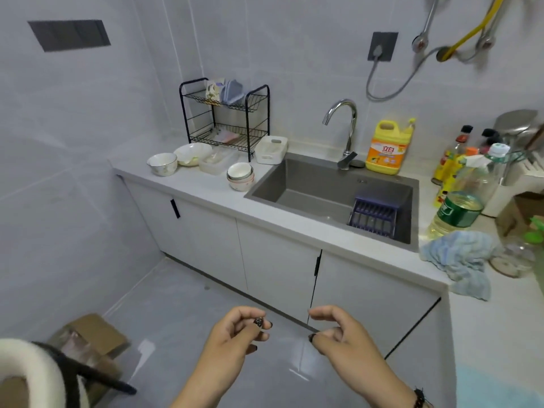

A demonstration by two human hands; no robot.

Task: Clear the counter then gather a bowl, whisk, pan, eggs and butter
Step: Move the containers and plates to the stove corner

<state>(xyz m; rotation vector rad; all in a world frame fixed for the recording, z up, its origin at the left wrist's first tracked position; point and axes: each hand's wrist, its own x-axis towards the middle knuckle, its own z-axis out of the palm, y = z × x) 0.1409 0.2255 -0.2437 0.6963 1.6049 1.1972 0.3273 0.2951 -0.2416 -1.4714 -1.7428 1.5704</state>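
My left hand [235, 337] and my right hand [341, 334] hover side by side over the floor in front of the sink cabinet, fingers loosely curled, nothing between them. On the grey counter [203, 191] left of the sink stand a white bowl [162, 163], a wider white bowl [192, 154] and a short stack of small bowls [240, 176]. Both hands are well short of the counter and touch nothing on it.
A black two-tier dish rack [225, 119], a clear plastic container [216, 161] and a white basket [271, 149] share the left counter. The sink [294, 198] holds a dark strainer basket [375, 213]. Right of it are yellow detergent [388, 148], an oil bottle [462, 201], a blue cloth [462, 257]. A cardboard box [94, 340] lies on the floor.
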